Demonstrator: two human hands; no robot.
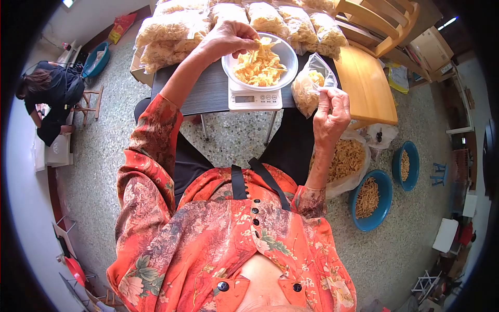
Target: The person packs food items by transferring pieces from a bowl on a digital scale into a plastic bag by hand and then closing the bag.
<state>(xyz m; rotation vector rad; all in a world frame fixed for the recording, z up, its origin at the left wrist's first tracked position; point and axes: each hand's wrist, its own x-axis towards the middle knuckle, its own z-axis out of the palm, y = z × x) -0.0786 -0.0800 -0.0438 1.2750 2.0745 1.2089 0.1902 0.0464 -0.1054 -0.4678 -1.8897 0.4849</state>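
Observation:
A clear plastic bowl [291, 61] stands on a white kitchen scale [254, 100] at the front of the dark table. Inside it lie pale yellow dried strips [260, 70]. My left hand [228, 39] is over the bowl's left rim, its fingertips pinched on some of these strips. To the right of the bowl, my right hand [331, 112] grips the edge of a clear plastic bag [305, 93], thumb against fingers. The bag is partly filled with similar strips and rests by the table's right edge.
Filled clear bags [174, 31] are piled along the table's back. A wooden chair [366, 86] adjoins it on the right. On the floor stand a large open sack [345, 158] of strips and blue basins [371, 200]. Another person [54, 91] sits far left.

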